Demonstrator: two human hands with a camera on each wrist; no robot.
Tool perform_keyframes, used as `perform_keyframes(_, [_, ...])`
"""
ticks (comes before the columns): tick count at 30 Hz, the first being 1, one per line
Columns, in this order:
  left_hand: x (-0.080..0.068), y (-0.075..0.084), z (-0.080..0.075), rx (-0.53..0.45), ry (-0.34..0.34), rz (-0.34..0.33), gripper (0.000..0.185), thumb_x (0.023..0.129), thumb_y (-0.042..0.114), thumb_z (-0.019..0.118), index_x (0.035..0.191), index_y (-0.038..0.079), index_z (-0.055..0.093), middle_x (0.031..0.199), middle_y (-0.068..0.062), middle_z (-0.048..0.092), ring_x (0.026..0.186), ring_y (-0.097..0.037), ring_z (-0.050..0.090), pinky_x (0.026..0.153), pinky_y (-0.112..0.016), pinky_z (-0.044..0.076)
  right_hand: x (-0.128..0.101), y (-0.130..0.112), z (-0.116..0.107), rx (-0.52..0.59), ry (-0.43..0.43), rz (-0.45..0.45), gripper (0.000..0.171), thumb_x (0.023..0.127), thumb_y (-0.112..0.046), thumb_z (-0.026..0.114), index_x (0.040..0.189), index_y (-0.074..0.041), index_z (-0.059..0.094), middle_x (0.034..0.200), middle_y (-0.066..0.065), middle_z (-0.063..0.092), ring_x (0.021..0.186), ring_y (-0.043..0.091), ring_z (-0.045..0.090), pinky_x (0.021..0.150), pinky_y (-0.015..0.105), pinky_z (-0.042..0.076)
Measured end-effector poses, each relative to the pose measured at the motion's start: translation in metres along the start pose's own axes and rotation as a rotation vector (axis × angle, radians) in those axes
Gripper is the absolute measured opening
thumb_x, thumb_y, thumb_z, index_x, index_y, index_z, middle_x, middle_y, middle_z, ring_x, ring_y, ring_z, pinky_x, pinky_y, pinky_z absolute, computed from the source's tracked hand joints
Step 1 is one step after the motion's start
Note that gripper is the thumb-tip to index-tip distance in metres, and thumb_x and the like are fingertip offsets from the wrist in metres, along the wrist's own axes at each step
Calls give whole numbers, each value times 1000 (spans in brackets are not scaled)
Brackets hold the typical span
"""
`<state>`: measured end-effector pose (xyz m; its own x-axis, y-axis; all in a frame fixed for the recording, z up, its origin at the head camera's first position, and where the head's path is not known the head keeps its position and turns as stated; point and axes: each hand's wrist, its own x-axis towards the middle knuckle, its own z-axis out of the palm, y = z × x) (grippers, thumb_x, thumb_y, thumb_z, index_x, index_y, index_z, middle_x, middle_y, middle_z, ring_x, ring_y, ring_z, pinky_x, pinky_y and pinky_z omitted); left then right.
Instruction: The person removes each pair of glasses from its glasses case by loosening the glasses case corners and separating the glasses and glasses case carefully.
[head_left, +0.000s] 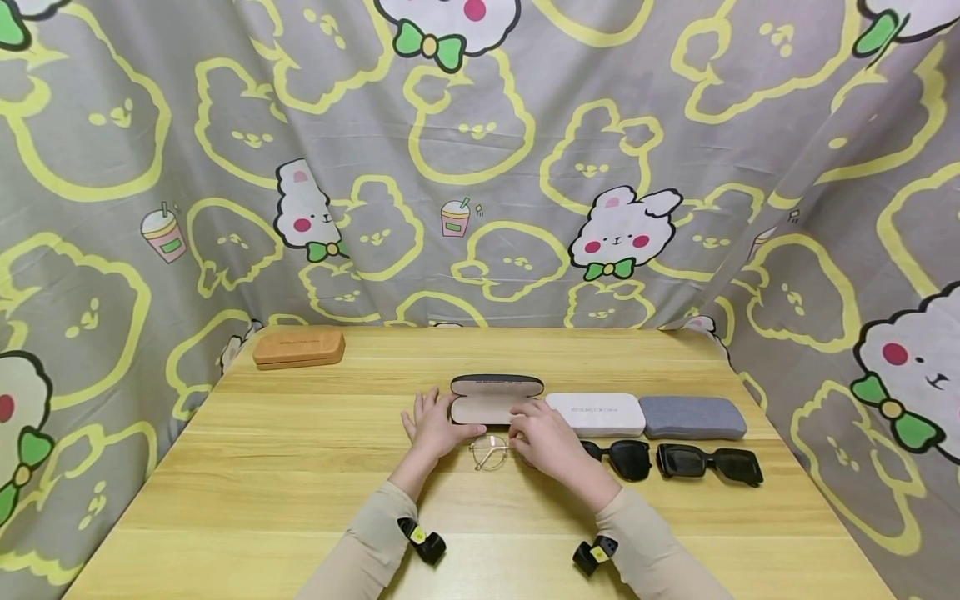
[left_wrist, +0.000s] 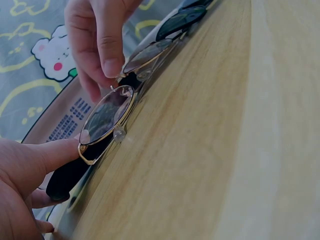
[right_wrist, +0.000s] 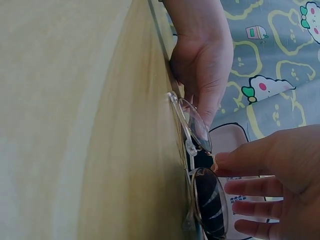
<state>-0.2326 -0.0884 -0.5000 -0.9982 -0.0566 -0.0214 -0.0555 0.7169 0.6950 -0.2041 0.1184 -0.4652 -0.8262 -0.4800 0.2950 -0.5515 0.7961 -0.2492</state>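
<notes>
A pair of round, gold-rimmed clear glasses [head_left: 489,452] [left_wrist: 107,117] [right_wrist: 200,165] stands on its rim on the wooden table [head_left: 262,475], just in front of an open black glasses case [head_left: 495,398] with a beige lining. My left hand [head_left: 433,423] [left_wrist: 30,170] lies at the frame's left end, fingers fairly straight, the thumb tip touching the frame corner. My right hand [head_left: 538,435] [left_wrist: 100,55] [right_wrist: 270,185] pinches the right end between thumb and fingers. The temples are hidden behind the lenses.
To the right lie a shut white case [head_left: 596,414] and a shut grey case [head_left: 692,417], each with black sunglasses [head_left: 626,458] [head_left: 711,463] in front. A brown case [head_left: 298,347] sits at the far left corner. Patterned cloth [head_left: 480,167] walls the table on three sides.
</notes>
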Motion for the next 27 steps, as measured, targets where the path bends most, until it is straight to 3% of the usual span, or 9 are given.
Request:
perform_keyframes(17, [-1, 1, -1, -11, 0, -5, 81, 67, 47, 85, 134, 10, 57, 158, -20, 29, 150, -45, 6, 114, -70, -8, 1, -1, -16, 57, 24, 32, 6, 84, -19, 75, 86, -13, 72, 118, 13, 69, 112, 33, 61, 90, 51, 50])
perform_keyframes(27, [-1, 1, -1, -9, -5, -4, 82, 68, 48, 85, 135, 10, 56, 158, -20, 28, 150, -45, 5, 114, -70, -8, 4, 4, -21, 37, 48, 34, 9, 85, -21, 74, 90, -14, 72, 111, 9, 71, 106, 28, 65, 84, 46, 54])
